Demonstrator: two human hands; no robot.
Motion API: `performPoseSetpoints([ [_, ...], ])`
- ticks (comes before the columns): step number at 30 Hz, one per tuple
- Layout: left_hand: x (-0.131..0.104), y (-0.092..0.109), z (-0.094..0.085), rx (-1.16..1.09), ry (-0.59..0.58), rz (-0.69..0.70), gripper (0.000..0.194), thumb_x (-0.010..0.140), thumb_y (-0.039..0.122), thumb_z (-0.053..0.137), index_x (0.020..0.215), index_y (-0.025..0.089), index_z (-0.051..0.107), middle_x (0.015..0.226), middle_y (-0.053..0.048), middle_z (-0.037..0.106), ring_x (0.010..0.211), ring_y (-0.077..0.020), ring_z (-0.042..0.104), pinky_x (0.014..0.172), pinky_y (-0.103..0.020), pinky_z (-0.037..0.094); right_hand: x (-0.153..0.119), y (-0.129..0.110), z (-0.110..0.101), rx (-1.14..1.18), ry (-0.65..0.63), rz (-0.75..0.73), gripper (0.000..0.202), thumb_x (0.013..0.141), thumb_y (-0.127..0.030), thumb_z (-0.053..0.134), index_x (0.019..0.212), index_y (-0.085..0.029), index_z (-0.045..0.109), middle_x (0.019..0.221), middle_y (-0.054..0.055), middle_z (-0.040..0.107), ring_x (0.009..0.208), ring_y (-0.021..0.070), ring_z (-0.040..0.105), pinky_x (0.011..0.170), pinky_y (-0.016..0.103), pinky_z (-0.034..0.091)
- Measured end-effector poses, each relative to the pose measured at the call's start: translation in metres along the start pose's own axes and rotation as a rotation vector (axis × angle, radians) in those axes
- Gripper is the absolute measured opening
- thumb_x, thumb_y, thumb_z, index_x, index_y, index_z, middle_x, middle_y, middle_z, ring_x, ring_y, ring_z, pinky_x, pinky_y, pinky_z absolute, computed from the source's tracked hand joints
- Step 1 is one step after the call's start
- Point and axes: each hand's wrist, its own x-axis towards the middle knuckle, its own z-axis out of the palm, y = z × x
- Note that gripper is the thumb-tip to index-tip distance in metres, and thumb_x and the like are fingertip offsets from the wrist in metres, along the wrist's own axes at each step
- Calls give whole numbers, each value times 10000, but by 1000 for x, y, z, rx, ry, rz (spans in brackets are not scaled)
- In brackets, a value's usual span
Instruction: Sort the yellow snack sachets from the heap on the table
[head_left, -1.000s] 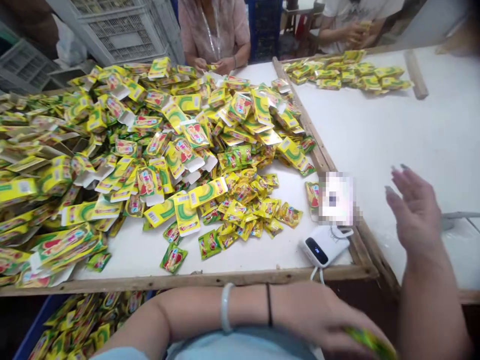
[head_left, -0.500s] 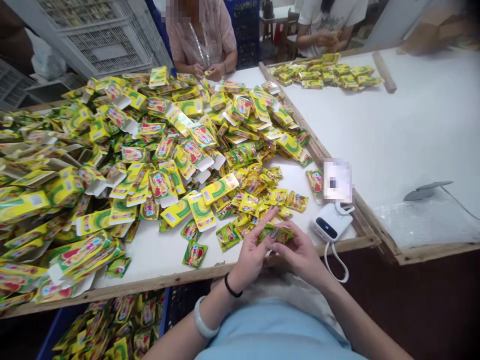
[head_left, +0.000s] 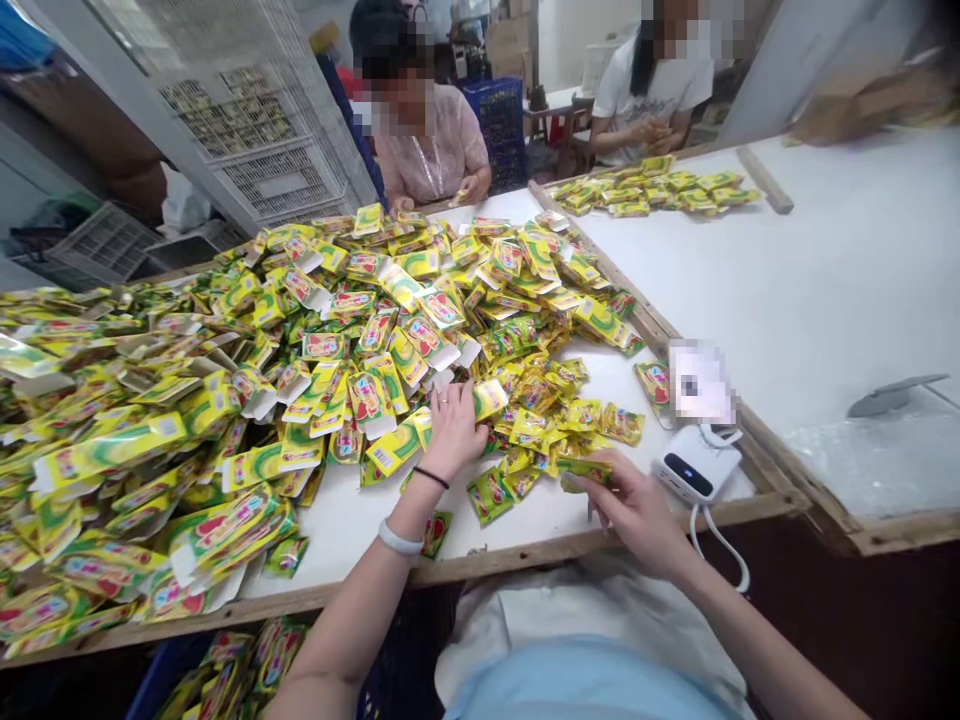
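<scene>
Suddenly a split: one side grips, the other reaches!

No longer meeting over one packet, the hands divide, and that shares out the work: a packet for one, a box for the other. Closest in, the right hand (head_left: 637, 505) has the green-and-yellow packet (head_left: 585, 470) pinched between thumb and fingers, over the near strip of the white table (head_left: 536, 525), just inside its wooden edge (head_left: 510, 558). Just beside that hand, on its outer side, lies the white power bank (head_left: 697, 465), untouched. A little farther, between the two hands and beyond, spread the loose packets (head_left: 534, 425). And look left! The left hand (head_left: 456, 425) stretches across a yellow box (head_left: 491, 398), one end poking out past the fingers; whether they have closed on it, I cannot tell. Past that hand rises the big heap of boxes (head_left: 337, 300). Farthest off, a person in a pink top (head_left: 450, 125) fingers something too small to make out, while a person in a white shirt (head_left: 656, 95) is behind a smaller pile (head_left: 652, 190).
</scene>
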Motion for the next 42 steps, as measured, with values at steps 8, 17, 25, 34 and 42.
performPoseSetpoints([
  [8,-52,45,-18,-943,-112,-152,203,822,311,519,934,155,585,867,-69,656,810,-188,628,766,-324,506,-2,-30,3,300,125,-19,227,803,-299,658,985,-227,544,663,-34,526,425,72,452,336,188,355],
  [17,-84,84,-29,-1142,-405,-221,292,696,266,665,955,159,584,851,-13,637,739,-144,572,690,-261,464,13,-64,19,-222,-261,-561,217,843,-72,498,945,-207,634,941,67,563,896,173,570,769,313,497],
  [25,-105,78,-36,-1052,-690,-86,388,696,196,629,1066,185,514,944,-21,594,822,-165,563,725,-275,459,-29,-52,4,-301,-476,-437,244,865,-88,500,1084,-195,514,1027,83,574,937,157,573,788,262,497],
  [34,-100,91,-35,-1115,-853,-117,835,689,199,672,1392,222,221,887,-13,620,805,-168,597,763,-309,478,-31,-51,2,-309,-741,-331,212,912,-132,461,1060,-214,588,1056,67,619,997,147,586,859,251,480],
  [42,-96,61,-30,-641,-248,-13,642,846,321,554,1407,265,248,1421,-100,384,1327,-238,336,1107,-421,262,14,-60,-92,-731,405,-450,118,848,-235,550,898,-222,656,927,79,666,795,210,620,620,306,473],
])
